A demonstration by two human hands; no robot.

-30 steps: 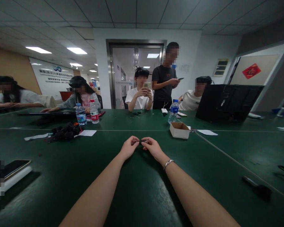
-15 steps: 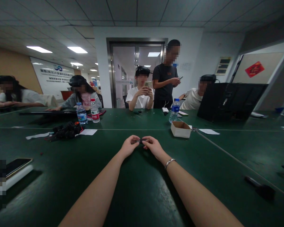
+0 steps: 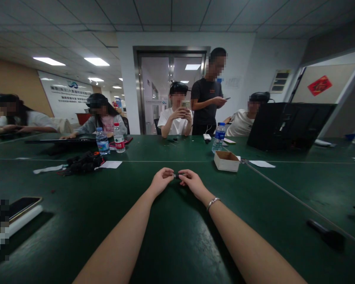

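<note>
My left hand (image 3: 161, 181) and my right hand (image 3: 191, 182) meet fingertip to fingertip over the dark green table (image 3: 177, 236), straight ahead of me. Both are pinched on a small dark object (image 3: 176, 176) held between them, too small to name. A bracelet (image 3: 211, 203) circles my right wrist. My forearms stretch out low over the tabletop.
An open cardboard box (image 3: 226, 161) sits beyond my right hand. A heap of black items (image 3: 82, 163) and paper slips lie at left, with water bottles (image 3: 101, 142) behind. A phone (image 3: 23, 206) is near left, a black tool (image 3: 325, 234) near right. Several people sit opposite; one stands.
My hands stay joined on the small object, with only slight finger shifts. The view has drifted a little.
</note>
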